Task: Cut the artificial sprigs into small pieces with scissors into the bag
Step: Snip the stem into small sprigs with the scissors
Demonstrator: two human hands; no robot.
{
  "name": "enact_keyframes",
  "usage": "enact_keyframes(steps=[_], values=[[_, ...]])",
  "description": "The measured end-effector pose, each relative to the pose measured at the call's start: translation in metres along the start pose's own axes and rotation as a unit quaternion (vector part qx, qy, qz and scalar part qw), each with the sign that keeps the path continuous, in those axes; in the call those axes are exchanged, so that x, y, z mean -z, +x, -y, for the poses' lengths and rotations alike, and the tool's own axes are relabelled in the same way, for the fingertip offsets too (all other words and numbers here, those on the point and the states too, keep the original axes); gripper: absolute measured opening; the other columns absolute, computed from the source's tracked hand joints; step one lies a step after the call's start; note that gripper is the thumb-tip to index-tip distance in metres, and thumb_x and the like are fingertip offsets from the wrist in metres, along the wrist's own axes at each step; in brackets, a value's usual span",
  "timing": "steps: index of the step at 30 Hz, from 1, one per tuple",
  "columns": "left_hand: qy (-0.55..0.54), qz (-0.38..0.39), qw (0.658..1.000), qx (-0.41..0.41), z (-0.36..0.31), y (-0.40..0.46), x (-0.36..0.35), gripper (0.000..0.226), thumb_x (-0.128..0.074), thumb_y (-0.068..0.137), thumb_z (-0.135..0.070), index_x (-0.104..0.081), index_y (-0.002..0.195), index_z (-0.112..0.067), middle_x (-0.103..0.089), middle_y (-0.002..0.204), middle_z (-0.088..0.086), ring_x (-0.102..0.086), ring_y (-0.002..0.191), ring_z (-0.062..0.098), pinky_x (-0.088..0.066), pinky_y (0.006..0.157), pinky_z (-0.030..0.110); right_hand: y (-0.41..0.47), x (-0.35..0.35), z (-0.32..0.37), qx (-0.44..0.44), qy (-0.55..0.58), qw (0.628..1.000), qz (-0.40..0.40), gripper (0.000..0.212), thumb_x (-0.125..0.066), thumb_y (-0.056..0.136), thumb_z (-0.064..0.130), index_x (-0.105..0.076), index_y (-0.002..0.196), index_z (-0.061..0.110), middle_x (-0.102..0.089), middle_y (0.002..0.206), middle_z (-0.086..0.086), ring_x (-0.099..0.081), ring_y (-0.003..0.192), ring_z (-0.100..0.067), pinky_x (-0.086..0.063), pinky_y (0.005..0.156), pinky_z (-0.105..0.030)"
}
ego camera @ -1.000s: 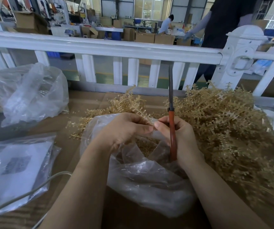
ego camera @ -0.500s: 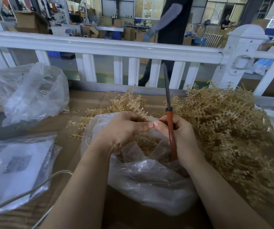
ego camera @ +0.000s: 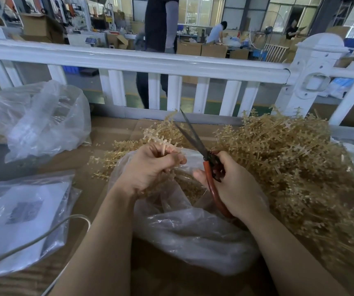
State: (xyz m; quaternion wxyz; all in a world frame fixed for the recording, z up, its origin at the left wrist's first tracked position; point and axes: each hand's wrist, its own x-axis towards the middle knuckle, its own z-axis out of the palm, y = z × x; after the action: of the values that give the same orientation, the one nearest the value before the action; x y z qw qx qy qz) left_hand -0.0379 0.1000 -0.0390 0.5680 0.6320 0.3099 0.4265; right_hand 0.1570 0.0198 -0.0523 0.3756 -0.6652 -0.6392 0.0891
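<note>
My left hand (ego camera: 150, 167) grips a tan artificial sprig (ego camera: 163, 133) by its stem, the branched top sticking up past my fingers. My right hand (ego camera: 233, 184) holds red-handled scissors (ego camera: 209, 167), whose blades (ego camera: 190, 134) stand spread open and point up-left toward the sprig. Both hands hover over the mouth of a clear plastic bag (ego camera: 193, 233) with cut tan pieces inside. A large heap of uncut sprigs (ego camera: 295, 167) lies to the right.
A white railing (ego camera: 129, 60) runs along the far edge of the cardboard-covered table (ego camera: 112, 129). Two more plastic bags lie on the left: one crumpled (ego camera: 39, 118), one with paper inside (ego camera: 18, 216). A white cable (ego camera: 43, 236) crosses the lower left. A person (ego camera: 159, 39) walks behind the railing.
The scissor blades have opened and tilted left toward the sprig. My hands moved slightly apart, the left lifting the sprig stem. The person behind the railing walked leftward.
</note>
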Motion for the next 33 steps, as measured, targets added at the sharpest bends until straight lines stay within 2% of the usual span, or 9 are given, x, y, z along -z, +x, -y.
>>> enact_keyframes(steps=[4, 8, 10, 14, 20, 24, 27, 30, 33], values=[[0.004, 0.008, 1.000, -0.026, 0.002, -0.001, 0.002, 0.006, -0.076, 0.082, -0.012, -0.077, 0.077, -0.009, -0.066, 0.074, 0.025, -0.059, 0.067, 0.023, -0.050, 0.062, 0.023, -0.001, -0.001, -0.007, 0.029, -0.064, 0.997, 0.014, 0.062, -0.040, 0.065, 0.099, -0.046, 0.097, 0.045, -0.061, 0.080, 0.025, -0.060, 0.079, 0.012, -0.044, 0.055, -0.017], [-0.013, 0.009, 1.000, -0.022, 0.004, -0.002, 0.002, 0.017, -0.065, 0.089, 0.004, -0.075, 0.077, -0.003, -0.057, 0.054, 0.005, -0.050, 0.047, 0.009, -0.042, 0.047, 0.015, -0.001, -0.004, -0.010, 0.052, -0.085, 0.995, 0.008, 0.055, -0.033, 0.066, 0.101, -0.041, 0.091, 0.052, -0.056, 0.073, 0.024, -0.058, 0.070, 0.010, -0.033, 0.051, -0.015], [-0.010, 0.001, 1.000, -0.026, 0.004, -0.002, 0.001, 0.021, -0.065, 0.089, 0.003, -0.077, 0.076, -0.009, -0.059, 0.063, 0.017, -0.054, 0.057, 0.017, -0.047, 0.057, 0.022, -0.002, -0.004, -0.011, 0.053, -0.088, 0.995, 0.010, 0.054, -0.036, 0.067, 0.100, -0.040, 0.090, 0.051, -0.056, 0.071, 0.021, -0.058, 0.073, 0.010, -0.032, 0.051, -0.015], [-0.025, -0.015, 0.999, -0.028, 0.003, -0.005, -0.001, 0.012, -0.070, 0.087, -0.002, -0.070, 0.090, 0.010, -0.050, 0.094, 0.053, -0.050, 0.087, 0.036, -0.038, 0.082, 0.047, -0.003, -0.005, -0.011, 0.051, -0.107, 0.993, 0.014, 0.052, -0.043, 0.069, 0.094, -0.042, 0.092, 0.047, -0.056, 0.072, 0.021, -0.055, 0.064, 0.006, -0.032, 0.050, -0.016], [-0.039, -0.012, 0.998, -0.036, 0.007, -0.003, 0.001, 0.014, -0.070, 0.083, -0.003, -0.067, 0.084, 0.010, -0.058, 0.079, 0.025, -0.046, 0.071, 0.029, -0.041, 0.067, 0.035, -0.002, -0.005, -0.013, 0.050, -0.124, 0.991, 0.013, 0.058, -0.042, 0.068, 0.095, -0.046, 0.095, 0.044, -0.056, 0.076, 0.021, -0.055, 0.066, 0.005, -0.035, 0.053, -0.019], [-0.060, 0.002, 0.998, -0.035, 0.007, -0.002, 0.001, 0.020, -0.068, 0.083, 0.003, -0.077, 0.073, -0.011, -0.061, 0.058, 0.002, -0.047, 0.050, 0.009, -0.041, 0.050, 0.017, -0.001, -0.007, -0.015, 0.051, -0.117, 0.992, 0.001, 0.066, -0.038, 0.066, 0.100, -0.048, 0.099, 0.043, -0.057, 0.077, 0.022, -0.056, 0.067, 0.005, -0.039, 0.054, -0.021], [-0.053, -0.004, 0.998, -0.035, 0.008, -0.002, 0.000, 0.032, -0.063, 0.085, 0.012, -0.079, 0.077, -0.014, -0.063, 0.064, 0.011, -0.051, 0.054, 0.014, -0.042, 0.053, 0.022, -0.001, -0.008, -0.016, 0.055, -0.108, 0.993, -0.007, 0.070, -0.029, 0.063, 0.103, -0.047, 0.100, 0.046, -0.058, 0.078, 0.023, -0.057, 0.068, 0.005, -0.041, 0.054, -0.021], [-0.071, 0.002, 0.997, -0.043, 0.006, -0.002, -0.001, 0.011, -0.074, 0.076, -0.002, -0.079, 0.083, -0.010, -0.065, 0.087, 0.036, -0.058, 0.077, 0.030, -0.048, 0.073, 0.037, -0.002, -0.008, -0.016, 0.061, -0.110, 0.992, -0.022, 0.070, -0.029, 0.064, 0.104, -0.047, 0.101, 0.047, -0.060, 0.079, 0.025, -0.057, 0.069, 0.005, -0.039, 0.054, -0.017], [-0.066, 0.014, 0.996, -0.051, 0.008, -0.002, 0.000, 0.008, -0.076, 0.073, -0.009, -0.079, 0.080, -0.012, -0.073, 0.079, 0.016, -0.065, 0.073, 0.019, -0.051, 0.071, 0.027, -0.002, -0.009, -0.017, 0.064, -0.104, 0.992, -0.029, 0.071, -0.028, 0.065, 0.104, -0.047, 0.104, 0.048, -0.061, 0.079, 0.026, -0.059, 0.073, 0.002, -0.044, 0.058, -0.018]])
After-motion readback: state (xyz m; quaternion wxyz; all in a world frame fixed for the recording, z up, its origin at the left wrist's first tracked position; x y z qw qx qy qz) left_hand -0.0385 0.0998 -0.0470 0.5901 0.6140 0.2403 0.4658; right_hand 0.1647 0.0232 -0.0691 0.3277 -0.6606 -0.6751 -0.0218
